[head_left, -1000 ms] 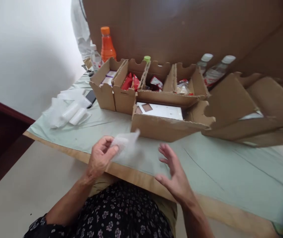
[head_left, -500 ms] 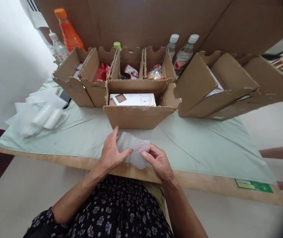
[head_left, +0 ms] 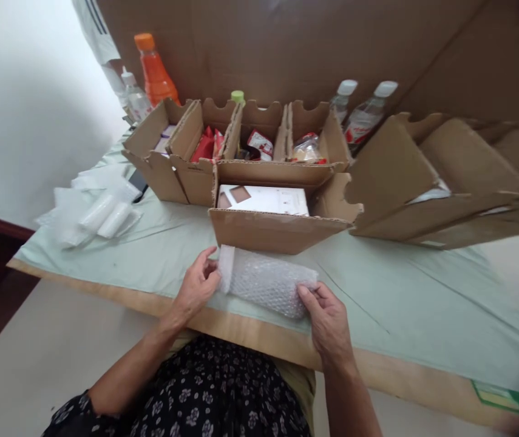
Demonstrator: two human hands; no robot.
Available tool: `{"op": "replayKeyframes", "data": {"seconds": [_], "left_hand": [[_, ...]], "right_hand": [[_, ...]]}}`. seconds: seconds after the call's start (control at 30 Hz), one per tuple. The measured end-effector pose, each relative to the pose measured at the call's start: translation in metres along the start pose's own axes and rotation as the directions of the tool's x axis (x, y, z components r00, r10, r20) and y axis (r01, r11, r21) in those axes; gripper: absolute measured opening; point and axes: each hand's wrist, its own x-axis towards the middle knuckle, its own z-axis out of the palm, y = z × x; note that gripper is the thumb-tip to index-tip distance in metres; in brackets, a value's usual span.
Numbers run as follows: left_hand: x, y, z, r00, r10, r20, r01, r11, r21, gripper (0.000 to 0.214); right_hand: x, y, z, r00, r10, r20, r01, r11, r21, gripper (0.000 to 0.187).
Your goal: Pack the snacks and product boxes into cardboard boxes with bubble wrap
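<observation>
A sheet of clear bubble wrap (head_left: 266, 281) is stretched out just above the near edge of the table (head_left: 396, 303). My left hand (head_left: 195, 285) pinches its left end between thumb and fingers. My right hand (head_left: 327, 318) grips its right end, fingers curled under. Right behind the wrap stands an open cardboard box (head_left: 277, 227) holding a white flat carton (head_left: 263, 199).
A row of open cardboard compartments (head_left: 236, 142) with red and clear packets stands further back, bottles (head_left: 154, 70) behind them. Rolled bubble wrap pieces (head_left: 99, 212) lie at the left. Tilted cardboard boxes (head_left: 441, 176) fill the right. A tall cardboard wall closes the back.
The bubble wrap was bunched between my hands; now it is pulled out wider, my right hand having moved to the right along it. The view has shifted slightly.
</observation>
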Motion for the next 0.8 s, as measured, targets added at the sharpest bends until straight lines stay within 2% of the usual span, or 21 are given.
{"op": "replayKeyframes", "data": {"seconds": [0.07,0.1,0.17,0.23,0.33,0.4,0.47,0.53,0.6,0.7,0.8], "left_hand": [[-0.001,-0.001,0.002,0.975,0.173,-0.139,-0.146,0.971,0.188,0.075],[-0.002,0.000,0.005,0.954,0.256,-0.155,-0.203,0.935,0.290,0.081],[-0.003,0.002,0.015,0.942,0.325,-0.085,-0.256,0.857,0.448,0.092],[-0.002,0.004,0.025,0.962,0.273,0.009,-0.238,0.824,0.514,0.088],[0.005,0.003,0.026,0.990,0.141,0.031,-0.140,0.885,0.444,0.065],[0.010,-0.001,0.013,0.997,0.078,0.001,-0.073,0.932,0.354,0.055],[0.012,-0.005,-0.007,1.000,0.023,0.000,-0.022,0.961,0.275,0.040],[0.010,-0.009,-0.030,0.999,-0.030,0.019,0.026,0.983,0.180,0.028],[0.006,-0.011,-0.052,0.998,-0.067,0.020,0.064,0.994,0.090,0.025],[-0.005,-0.015,-0.079,0.995,-0.092,-0.047,0.092,0.996,-0.010,0.028],[-0.009,-0.018,-0.106,0.978,-0.085,-0.188,0.075,0.995,-0.059,0.027]], "right_hand": [[0.001,0.000,0.006,1.000,-0.022,0.020,0.024,0.998,-0.056,0.036],[0.000,-0.001,0.008,0.998,-0.034,0.044,0.038,0.995,-0.088,0.035],[-0.004,-0.004,0.010,0.991,-0.054,0.122,0.072,0.986,-0.149,0.034],[-0.009,-0.006,0.009,0.974,-0.075,0.214,0.114,0.977,-0.180,0.032],[-0.018,-0.010,0.005,0.962,-0.119,0.245,0.143,0.986,-0.081,0.030],[-0.021,-0.013,0.004,0.973,-0.119,0.199,0.111,0.993,0.050,0.030],[-0.020,-0.015,0.006,0.985,-0.085,0.150,0.060,0.985,0.162,0.030],[-0.015,-0.016,0.010,0.994,-0.045,0.101,0.019,0.971,0.237,0.027],[-0.010,-0.015,0.016,0.998,-0.011,0.058,-0.006,0.961,0.275,0.024],[-0.006,-0.009,0.026,0.999,0.035,0.032,-0.042,0.975,0.221,0.029],[-0.011,-0.004,0.044,0.984,0.095,0.149,-0.097,0.995,0.012,0.036]]}}
